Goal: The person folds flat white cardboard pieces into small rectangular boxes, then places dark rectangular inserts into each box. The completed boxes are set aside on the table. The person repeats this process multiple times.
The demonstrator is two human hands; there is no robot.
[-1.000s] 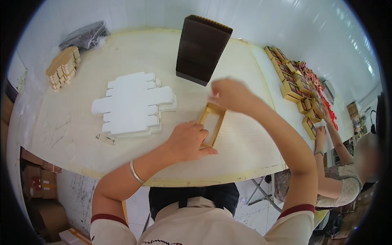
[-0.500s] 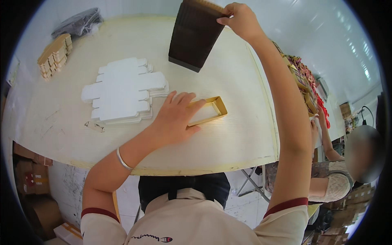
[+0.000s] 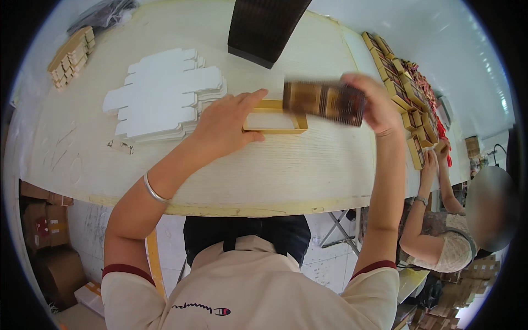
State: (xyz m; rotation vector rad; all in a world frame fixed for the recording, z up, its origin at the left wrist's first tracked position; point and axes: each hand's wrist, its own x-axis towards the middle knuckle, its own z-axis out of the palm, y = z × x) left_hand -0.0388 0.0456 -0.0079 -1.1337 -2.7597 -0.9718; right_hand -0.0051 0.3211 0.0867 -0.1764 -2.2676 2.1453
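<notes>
My left hand (image 3: 224, 122) grips the left end of a shallow gold box (image 3: 276, 131), thumb at its near side and fingers at its far side. The box lies on the table with its pale inside showing upward. Held by its right end in my right hand (image 3: 375, 102) is a dark brown flat card piece with gold printing (image 3: 322, 99), smeared by motion. Its left end hangs over the box's right part. Behind it stands a tall dark brown stack (image 3: 264, 33), cut off by the upper edge of the view.
Left of my left hand lies a pile of white die-cut card blanks (image 3: 159, 93). Farther left are stacked tan pieces (image 3: 71, 58) and a grey plastic bag (image 3: 104, 15). At right, a co-worker's hands (image 3: 430, 162) are beside rows of gold boxes (image 3: 393, 82) and red ribbon.
My right hand has come from the top of the dark stack down toward the gold box, bringing the card piece. The box now lies straighter, with my left hand around its end.
</notes>
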